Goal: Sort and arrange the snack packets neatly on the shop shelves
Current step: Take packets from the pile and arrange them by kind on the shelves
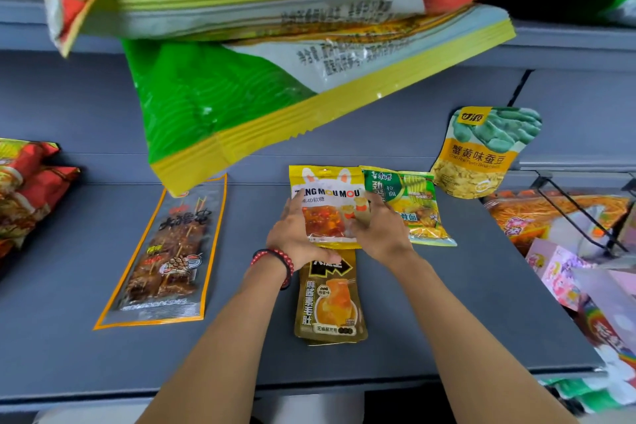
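A yellow gummy packet [327, 189] with rabbit ears lies on the grey shelf [241, 337]. My left hand [296, 234] holds its left edge, thumb curled under its bottom. My right hand [378, 224] holds its right edge, fingers over the front. Below it lies a dark gold packet [328, 303], its top covered by the gummy packet. A green noodle packet [420, 210] lies just right, partly under my right hand. A long clear skewer packet [165, 251] lies to the left. A yellow broad-bean pouch [481, 155] leans on the back wall.
Large green, yellow and red bags [223, 96] overhang from the shelf above. Red packets [24, 189] stack at the left edge. A wire divider [578, 217] fences off orange and pink goods [568, 272] at the right. The shelf's front lip [206, 396] runs below my forearms.
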